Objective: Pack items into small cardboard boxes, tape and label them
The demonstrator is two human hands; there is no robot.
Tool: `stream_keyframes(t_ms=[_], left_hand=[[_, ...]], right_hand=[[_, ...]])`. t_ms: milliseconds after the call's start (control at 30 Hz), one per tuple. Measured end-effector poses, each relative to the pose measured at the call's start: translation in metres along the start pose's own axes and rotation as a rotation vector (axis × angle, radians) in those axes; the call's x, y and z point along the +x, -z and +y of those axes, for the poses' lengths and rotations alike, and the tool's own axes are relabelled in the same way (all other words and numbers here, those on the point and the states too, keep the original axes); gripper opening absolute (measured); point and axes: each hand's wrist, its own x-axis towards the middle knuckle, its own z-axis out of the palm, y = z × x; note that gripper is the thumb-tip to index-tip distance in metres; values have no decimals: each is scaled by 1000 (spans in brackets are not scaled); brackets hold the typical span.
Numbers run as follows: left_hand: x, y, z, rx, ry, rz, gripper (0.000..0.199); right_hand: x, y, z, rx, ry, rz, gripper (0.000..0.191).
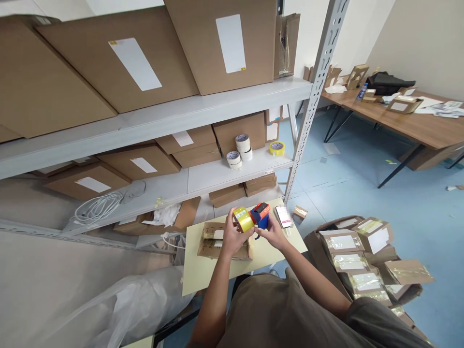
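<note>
In the head view, I hold a red and blue tape dispenser (264, 217) over the small table, with a wide roll of clear yellow tape (243, 220) on its left side. My left hand (234, 238) is closed around the tape roll, its thumb at the lower edge. The dispenser's blue part is in my right hand (275, 235), whose fingers are closed at its right and underside. Below my left hand and wrist sits an open cardboard box (208, 247), partly hidden by them. Right of my right hand a phone (283, 216) lies on the pale yellow table (194, 278).
A grey metal shelf (217, 108) with large cartons stands ahead. White tape rolls (234, 158) and a yellow tape roll (277, 148) sit on its middle level. At right, a big carton holds several taped boxes (348, 262). A wooden desk (409, 125) is farther back.
</note>
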Motion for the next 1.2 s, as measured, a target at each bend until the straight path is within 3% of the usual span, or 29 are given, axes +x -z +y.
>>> stream_keyframes(t_ms=[233, 433, 667, 800, 1067, 1200], left_hand=[[3, -1, -3, 44, 52, 58, 100], [8, -4, -10, 18, 69, 17, 100], [6, -22, 9, 207, -34, 145, 102], [6, -28, 13, 245, -117, 160, 106], [2, -39, 9, 257, -26, 255, 112], [4, -38, 4, 143, 4, 167, 116]], right_hand=[[-2, 2, 3, -22, -18, -26, 59], [-3, 6, 2, -161, 63, -127, 69], [-1, -1, 3, 105, -29, -63, 76], [-2, -7, 0, 179, -72, -64, 81], [0, -8, -2, 172, -58, -53, 85], [3, -3, -1, 173, -97, -32, 76]])
